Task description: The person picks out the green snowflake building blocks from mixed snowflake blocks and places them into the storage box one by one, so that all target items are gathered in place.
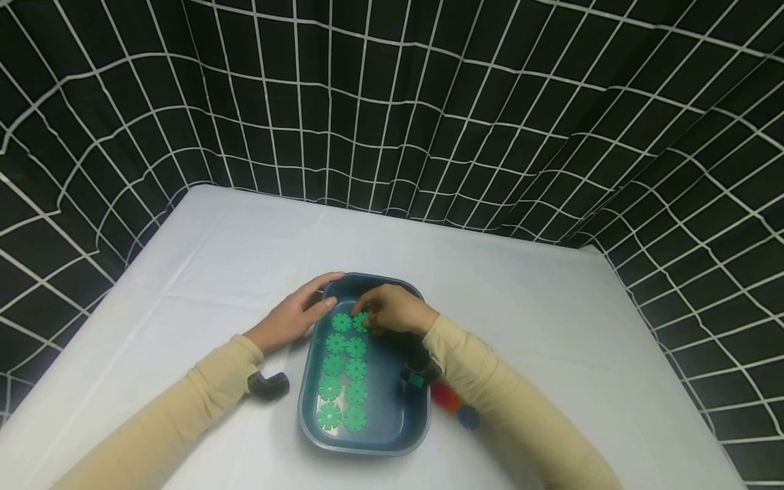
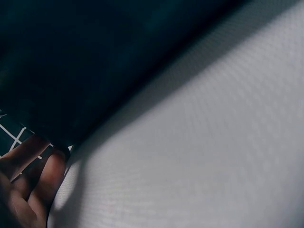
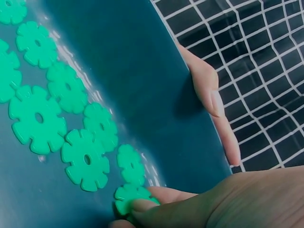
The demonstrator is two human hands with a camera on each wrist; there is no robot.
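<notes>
Green notched building discs (image 1: pixel 335 343) lie in two columns along the left side of a dark blue tray (image 1: pixel 392 450). My right hand (image 1: pixel 395 309) reaches into its far end and pinches a green disc (image 3: pixel 128 195) between thumb and fingers, at the top of the right-hand column. Its fingers hide part of that disc. My left hand (image 1: pixel 295 314) rests at the tray's far left edge, fingers extended along the outside and thumb at the rim. In the left wrist view, the fingers (image 2: pixel 50 178) are beside the tray's dark outer wall (image 2: pixel 95 61).
Red (image 1: pixel 442 393) and blue (image 1: pixel 468 417) pieces, with orange between them, lie right of the tray, partly under the right forearm. A white cloth (image 1: pixel 539 306) covers the table. A black curtain with white grid lines (image 1: pixel 380 102) hangs behind and at both sides.
</notes>
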